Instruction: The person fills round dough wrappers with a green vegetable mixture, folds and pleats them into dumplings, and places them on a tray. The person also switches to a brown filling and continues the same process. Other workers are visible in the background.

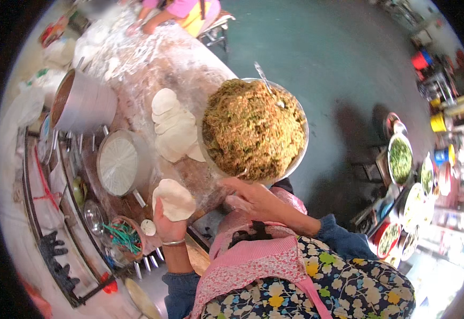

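On the palm and fingers of my left hand [169, 225] lies a round flat dough wrapper [175, 200], at the lower middle of the view. My right hand [248, 199] is at the near rim of a large metal bowl [306, 137] heaped with a chopped, brownish-green filling [252, 123]; its fingers are blurred, and I cannot tell whether they grip a small utensil whose end shows at the filling's lower edge. A metal spoon [262, 75] stands in the filling at the far side. Left of the bowl, several dough wrappers [176, 135] overlap on the floured wooden table [136, 79].
Round steamer-like containers [92, 103] stand at the table's left. Below them are a tray rack [68, 235] and a basket of green ties [126, 239]. Another person [176, 16] works at the table's far end. Bowls of greens [400, 159] stand at the right.
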The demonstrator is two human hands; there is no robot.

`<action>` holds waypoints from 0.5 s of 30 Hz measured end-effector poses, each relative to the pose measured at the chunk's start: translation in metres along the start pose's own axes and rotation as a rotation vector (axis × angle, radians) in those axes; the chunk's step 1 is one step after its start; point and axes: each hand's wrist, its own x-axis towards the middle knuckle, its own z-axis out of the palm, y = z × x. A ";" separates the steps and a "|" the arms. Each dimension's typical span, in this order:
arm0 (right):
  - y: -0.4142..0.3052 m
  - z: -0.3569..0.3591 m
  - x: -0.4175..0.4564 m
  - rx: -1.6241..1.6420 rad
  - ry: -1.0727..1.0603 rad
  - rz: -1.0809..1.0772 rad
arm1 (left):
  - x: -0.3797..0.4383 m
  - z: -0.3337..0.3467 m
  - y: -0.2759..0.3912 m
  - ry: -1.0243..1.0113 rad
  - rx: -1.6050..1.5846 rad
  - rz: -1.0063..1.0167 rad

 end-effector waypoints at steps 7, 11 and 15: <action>-0.019 0.043 0.001 -0.005 0.303 0.171 | 0.039 -0.008 -0.039 -0.058 0.139 -0.310; -0.027 0.038 -0.008 0.157 0.455 0.277 | 0.053 0.001 -0.073 -0.092 0.152 -0.372; -0.039 0.031 -0.024 0.251 0.423 0.354 | 0.057 0.001 -0.092 -0.145 0.138 -0.278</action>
